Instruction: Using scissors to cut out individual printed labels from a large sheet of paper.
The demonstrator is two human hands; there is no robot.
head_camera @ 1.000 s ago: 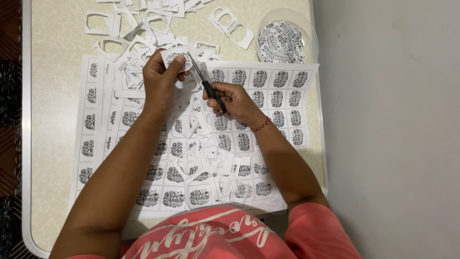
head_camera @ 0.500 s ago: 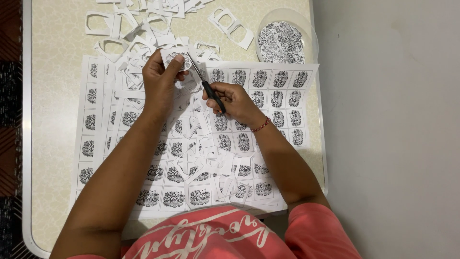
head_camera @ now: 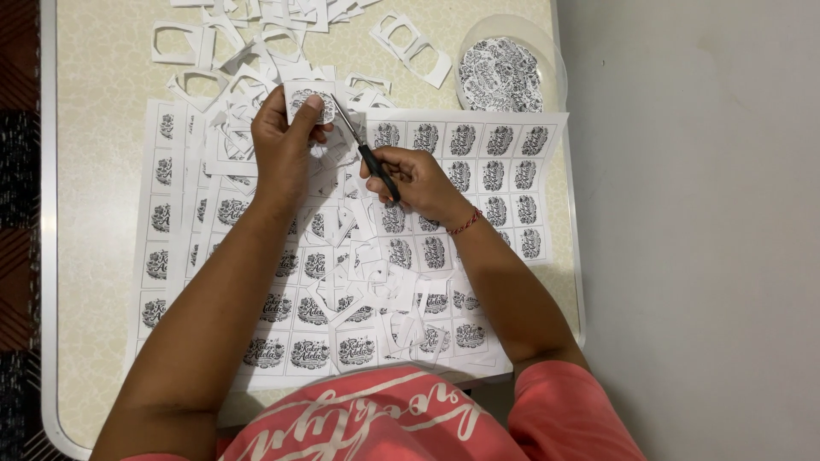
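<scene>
The left hand [head_camera: 286, 141] pinches a printed paper label [head_camera: 309, 101] in its fingers; the right hand [head_camera: 416, 181], fingers curled around black-handled scissors [head_camera: 363, 147], cuts its edge above sheets of labels [head_camera: 478, 171].

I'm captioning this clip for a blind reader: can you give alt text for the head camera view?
Seen from above, a person's left hand holds a small printed paper piece while the right hand cuts it with black-handled scissors. Printed label sheets, paper offcuts and a clear tub of round cutouts cover the table.
</scene>
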